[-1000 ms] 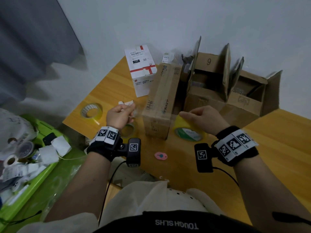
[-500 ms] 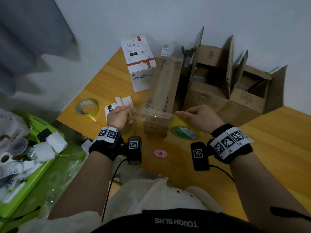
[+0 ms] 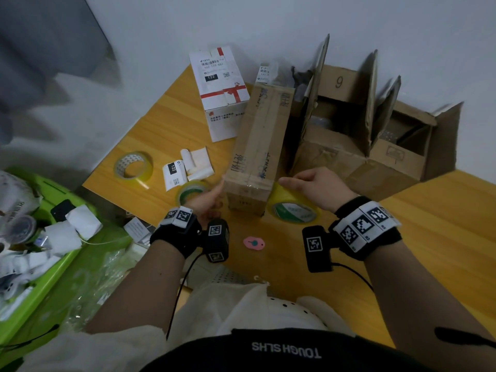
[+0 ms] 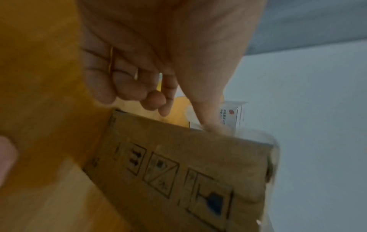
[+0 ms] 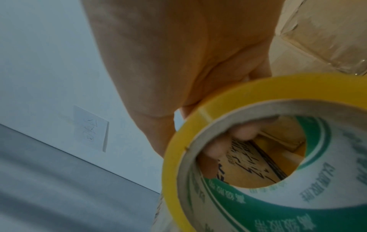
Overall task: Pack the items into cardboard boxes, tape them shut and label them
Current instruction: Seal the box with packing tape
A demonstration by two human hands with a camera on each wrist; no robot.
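Note:
A long closed cardboard box point(image 3: 257, 146) lies on the wooden table point(image 3: 402, 237), taped along its top seam. My right hand point(image 3: 308, 183) grips a yellow tape roll point(image 3: 292, 210) at the box's near right corner, with fingers through the core point(image 5: 238, 204). A clear strip runs from the roll across the box's near end. My left hand point(image 3: 214, 191) is at the near left corner. There its thumb presses the tape end onto the box edge point(image 4: 178, 172), and the other fingers point(image 4: 151, 100) hang loosely curled and hold nothing.
A white box with a red ribbon print point(image 3: 220, 84) stands behind. Two open cardboard boxes point(image 3: 343, 135) point(image 3: 402, 157) stand to the right. Two more tape rolls point(image 3: 133, 167) point(image 3: 192, 191), labels point(image 3: 174, 173) and a pink cutter point(image 3: 254, 243) lie near. A green bin point(image 3: 32, 291) stands at the left.
My left hand has moved right, from beside the box to its near left corner, bringing the tape end down onto the edge. The right hand stays on the roll.

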